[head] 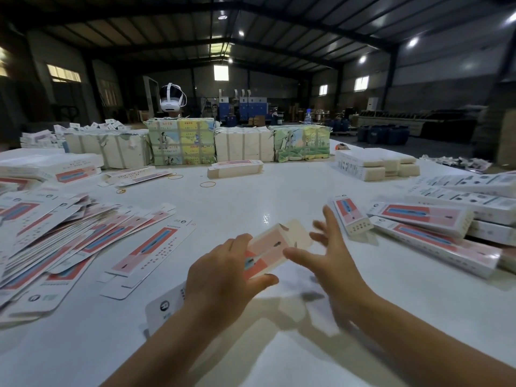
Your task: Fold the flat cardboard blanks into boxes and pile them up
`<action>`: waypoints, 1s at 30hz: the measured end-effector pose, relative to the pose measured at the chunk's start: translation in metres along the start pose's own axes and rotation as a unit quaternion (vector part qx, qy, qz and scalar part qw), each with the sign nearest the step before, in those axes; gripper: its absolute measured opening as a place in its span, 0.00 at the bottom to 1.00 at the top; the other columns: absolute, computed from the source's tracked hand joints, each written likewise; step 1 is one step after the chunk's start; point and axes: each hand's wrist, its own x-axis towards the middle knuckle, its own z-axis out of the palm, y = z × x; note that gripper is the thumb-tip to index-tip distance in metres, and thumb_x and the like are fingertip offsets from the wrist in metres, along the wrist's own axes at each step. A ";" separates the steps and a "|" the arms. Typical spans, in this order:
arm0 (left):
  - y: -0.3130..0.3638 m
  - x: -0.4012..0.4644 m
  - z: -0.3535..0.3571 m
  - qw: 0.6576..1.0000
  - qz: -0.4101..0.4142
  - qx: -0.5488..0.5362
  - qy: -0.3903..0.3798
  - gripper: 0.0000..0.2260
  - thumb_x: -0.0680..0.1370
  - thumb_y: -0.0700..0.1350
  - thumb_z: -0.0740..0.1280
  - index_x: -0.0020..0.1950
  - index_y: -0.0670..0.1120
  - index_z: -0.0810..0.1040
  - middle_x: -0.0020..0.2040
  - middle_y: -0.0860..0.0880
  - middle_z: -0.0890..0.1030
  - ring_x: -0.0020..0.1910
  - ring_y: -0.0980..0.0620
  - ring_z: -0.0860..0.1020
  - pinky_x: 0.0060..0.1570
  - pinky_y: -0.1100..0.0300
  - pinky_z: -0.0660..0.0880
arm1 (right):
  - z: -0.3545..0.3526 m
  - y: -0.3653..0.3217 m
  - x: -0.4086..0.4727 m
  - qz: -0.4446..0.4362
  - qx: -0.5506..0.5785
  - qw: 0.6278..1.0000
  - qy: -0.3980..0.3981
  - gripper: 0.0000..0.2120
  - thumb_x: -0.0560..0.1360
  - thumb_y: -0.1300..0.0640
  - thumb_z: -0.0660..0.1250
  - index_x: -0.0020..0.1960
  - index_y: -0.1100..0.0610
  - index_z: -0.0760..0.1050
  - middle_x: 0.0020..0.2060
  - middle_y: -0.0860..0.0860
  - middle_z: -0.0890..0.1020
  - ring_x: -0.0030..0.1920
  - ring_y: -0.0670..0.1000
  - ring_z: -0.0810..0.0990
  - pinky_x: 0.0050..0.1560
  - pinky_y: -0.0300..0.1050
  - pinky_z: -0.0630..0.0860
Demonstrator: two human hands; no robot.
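Box, half-formed, sits raised over the surface. Left hand grips its near end, thumb beneath; right hand spread, blurred, holding nothing. Card looks light, thin, easily creased: hold along the folded edges, not the loose end flap.

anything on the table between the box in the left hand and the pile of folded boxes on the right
Nothing visible. The left hand holds the box; bare table runs toward the pile. Only the open right hand hovers beside the box on that side.
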 end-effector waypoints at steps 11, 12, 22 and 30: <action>0.016 -0.001 -0.006 0.998 0.047 0.023 0.040 0.31 0.65 0.64 0.72 0.62 0.48 0.73 0.48 0.52 0.80 0.43 0.50 0.79 0.40 0.56 0.78 | 0.005 -0.003 -0.017 -0.198 -0.082 0.977 -0.013 0.12 0.78 0.61 0.63 0.55 0.45 0.74 0.46 0.41 0.82 0.50 0.44 0.81 0.48 0.35 0.78; 0.016 -0.001 -0.005 0.996 0.058 0.032 0.053 0.31 0.62 0.62 0.76 0.58 0.45 0.77 0.43 0.50 0.81 0.37 0.48 0.80 0.34 0.56 0.78 | 0.008 -0.002 -0.019 -0.232 -0.138 0.963 0.006 0.13 0.79 0.60 0.61 0.58 0.44 0.72 0.49 0.39 0.81 0.51 0.41 0.80 0.49 0.33 0.77; 0.011 0.000 0.000 0.984 0.083 0.108 0.114 0.31 0.52 0.58 0.82 0.47 0.41 0.82 0.33 0.48 0.80 0.26 0.48 0.77 0.23 0.63 0.72 | 0.016 -0.005 -0.026 -0.169 -0.097 0.979 -0.058 0.14 0.77 0.43 0.54 0.57 0.40 0.74 0.46 0.31 0.81 0.48 0.36 0.79 0.47 0.24 0.72; 0.004 0.000 0.001 0.984 0.108 0.073 0.118 0.31 0.56 0.57 0.81 0.52 0.40 0.81 0.39 0.47 0.82 0.31 0.48 0.80 0.29 0.60 0.76 | 0.009 -0.016 -0.022 -0.153 0.064 0.985 -0.041 0.23 0.78 0.61 0.62 0.44 0.32 0.81 0.46 0.43 0.85 0.49 0.47 0.83 0.48 0.37 0.78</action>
